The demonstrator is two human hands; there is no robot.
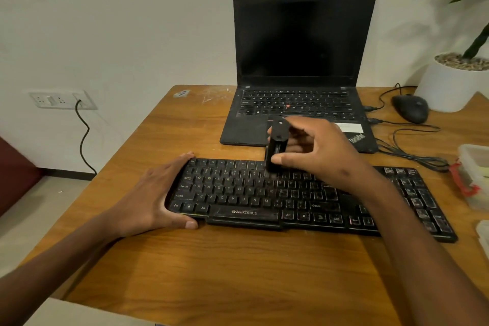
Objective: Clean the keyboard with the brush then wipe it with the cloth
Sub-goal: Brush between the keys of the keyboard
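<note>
A black keyboard lies across the wooden table in front of me. My left hand grips its left end, fingers over the back edge and thumb on the front edge. My right hand holds a small black brush upright between thumb and fingers. The brush's lower end touches the keys near the number row, about mid-keyboard. No cloth is in view.
An open black laptop stands behind the keyboard. A black mouse and cables lie at the right, beside a white plant pot. Plastic containers sit at the right edge. A wall socket is on the left.
</note>
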